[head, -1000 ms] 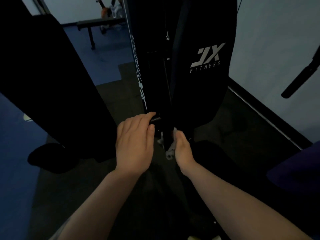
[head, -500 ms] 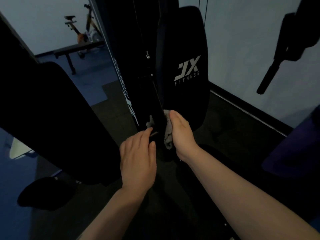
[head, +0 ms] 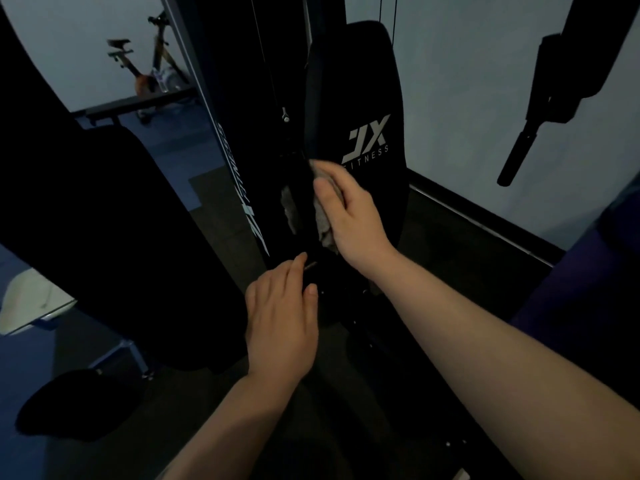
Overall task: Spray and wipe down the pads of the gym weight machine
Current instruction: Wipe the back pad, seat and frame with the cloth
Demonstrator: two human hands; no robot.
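A tall black back pad (head: 367,98) with a white "JX FITNESS" logo stands upright at the centre. My right hand (head: 349,213) grips a grey cloth (head: 323,223) wrapped round the pad's left edge, just below the logo; part of the cloth shows on the far side of the edge. My left hand (head: 282,317) lies lower, fingers straight, fingertips touching the dark machine frame (head: 242,161) near the pad's base. A second large black pad (head: 90,230) fills the left. No spray bottle is in view.
A black handle bar (head: 533,133) hangs at the upper right against the pale wall. A bench and an exercise bike (head: 152,74) stand at the back left. A dark round foot pad (head: 69,407) sits at the lower left on the dark floor mat.
My right hand has slid the cloth up the pad's left edge, from near its base to just under the logo. The left hand has stayed low near the base. The view has tilted upward.
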